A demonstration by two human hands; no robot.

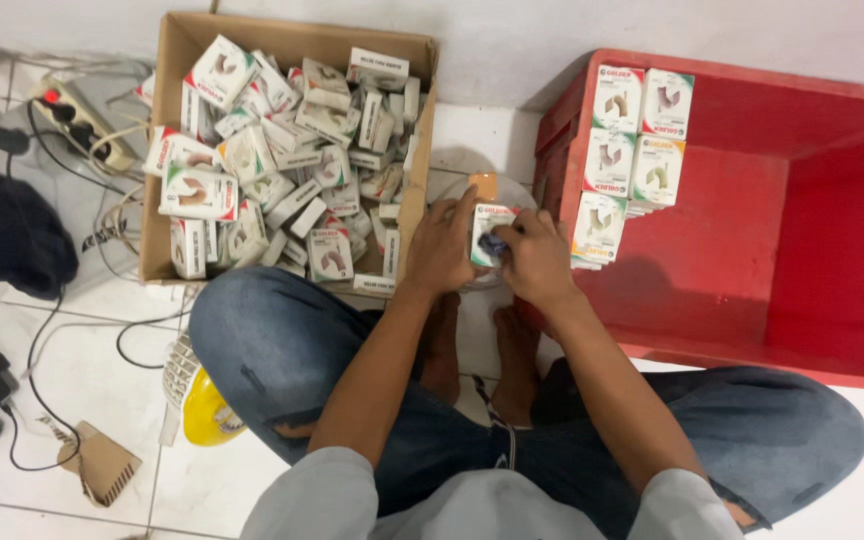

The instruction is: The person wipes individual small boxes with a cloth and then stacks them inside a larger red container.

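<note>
Nearest my lens, grey sleeves (324, 492) and blue-jeaned knees (272, 340) frame the view, legs crossed on the white tiled floor (82, 340). Centre: my left hand (441, 247) and right hand (534, 257) meet over a small white carton (486, 222), both closed on it; the left grips its left side, the right fingers pinch a dark bit at its lower front edge. The carton sits low above a round pale plate-like object (512, 190) on the floor, between the two containers. Left: an open cardboard box (182, 60) heaped loosely with like cartons. Right: a red plastic crate (752, 200), with similar cartons stacked in neat columns (632, 150) against its left wall. Far left: a power strip (82, 120) with cables, a dark cloth (12, 235); a yellow object (207, 412) lies beside my left knee
</note>
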